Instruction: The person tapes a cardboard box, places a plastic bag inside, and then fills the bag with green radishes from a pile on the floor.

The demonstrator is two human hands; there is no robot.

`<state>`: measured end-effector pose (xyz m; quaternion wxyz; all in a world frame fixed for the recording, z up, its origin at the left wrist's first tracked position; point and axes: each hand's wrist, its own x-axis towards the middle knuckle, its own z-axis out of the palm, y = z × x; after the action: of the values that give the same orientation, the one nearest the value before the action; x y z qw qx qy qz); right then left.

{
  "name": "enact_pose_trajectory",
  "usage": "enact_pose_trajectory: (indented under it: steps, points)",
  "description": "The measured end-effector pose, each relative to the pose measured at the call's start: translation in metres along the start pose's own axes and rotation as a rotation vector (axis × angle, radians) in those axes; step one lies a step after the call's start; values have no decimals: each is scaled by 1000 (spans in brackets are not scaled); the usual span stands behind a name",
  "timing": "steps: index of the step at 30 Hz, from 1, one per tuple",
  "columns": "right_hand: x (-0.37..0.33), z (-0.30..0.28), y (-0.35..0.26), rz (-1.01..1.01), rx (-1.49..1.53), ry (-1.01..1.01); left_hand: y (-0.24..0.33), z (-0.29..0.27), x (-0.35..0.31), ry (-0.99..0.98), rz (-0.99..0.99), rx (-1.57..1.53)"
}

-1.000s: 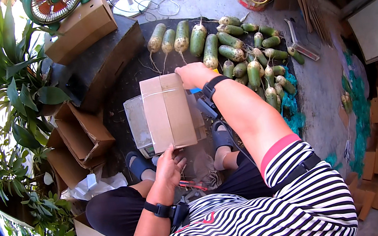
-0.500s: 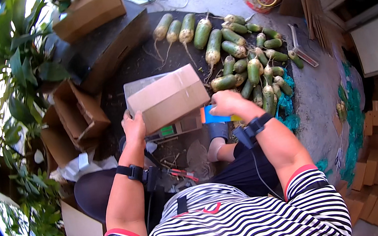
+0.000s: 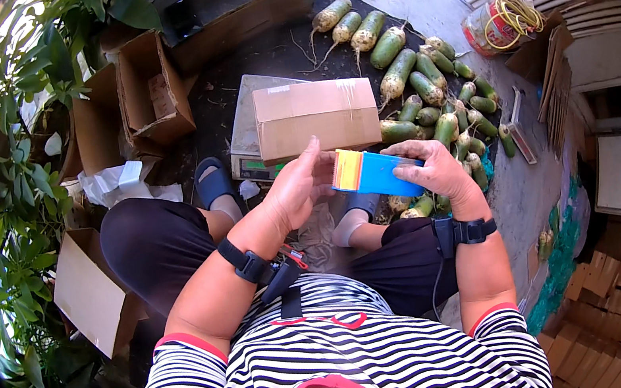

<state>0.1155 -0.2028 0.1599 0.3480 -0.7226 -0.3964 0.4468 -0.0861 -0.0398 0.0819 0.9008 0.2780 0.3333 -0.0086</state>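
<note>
My right hand [image 3: 435, 169] is closed on a flat blue-and-yellow piece [image 3: 384, 175] with an orange-red stripe and a ridged end; its exact kind is unclear. My left hand [image 3: 307, 182], thumb raised and fingers stretched, is at the piece's yellow end. Its fingertips are partly hidden, so I cannot tell whether they touch it. Just beyond both hands is a closed brown cardboard box [image 3: 315, 117], with shiny tape on its top. Under and beside it shows a grey scale [image 3: 244, 136] with a green display at its near edge.
Several green radishes [image 3: 399, 75] lie beyond and to the right. Open cardboard boxes [image 3: 155, 97] stand at the left by leafy plants [image 3: 25, 188]. A long stapler-like tool [image 3: 518, 129], a bucket with yellow cord [image 3: 490, 26] and stacked flat cartons [image 3: 599, 323] are at the right.
My left hand has let go of the cardboard box and moved right to the blue-and-yellow piece. The box has turned level, and the piece is now tilted between my hands. The view has shifted.
</note>
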Motion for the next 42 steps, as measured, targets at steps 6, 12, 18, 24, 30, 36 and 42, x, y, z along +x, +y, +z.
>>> enact_pose_trajectory:
  steps: [6, 12, 18, 24, 30, 36, 42]
  points:
    - [12, 6, 14, 22, 172, 25, 3, -4, -4, -7, -36, -201]
    - [35, 26, -14, 18, -83, 15, -6, -6, -2, 205, 46, -206]
    - [73, 10, -46, -43, -264, -51, 16, -62, -1, 436, 286, -145]
    - [124, -2, -60, -181, -626, 8, 67, -168, 11, 706, 339, -116]
    - [166, 31, -61, -64, -673, -12, 64, -205, 38, 846, 331, 21]
    - [181, 40, -66, -8, -800, -22, 38, -217, 83, 928, 412, 151]
    - [187, 51, -73, 54, -896, -76, -26, -225, 165, 987, 334, 343]
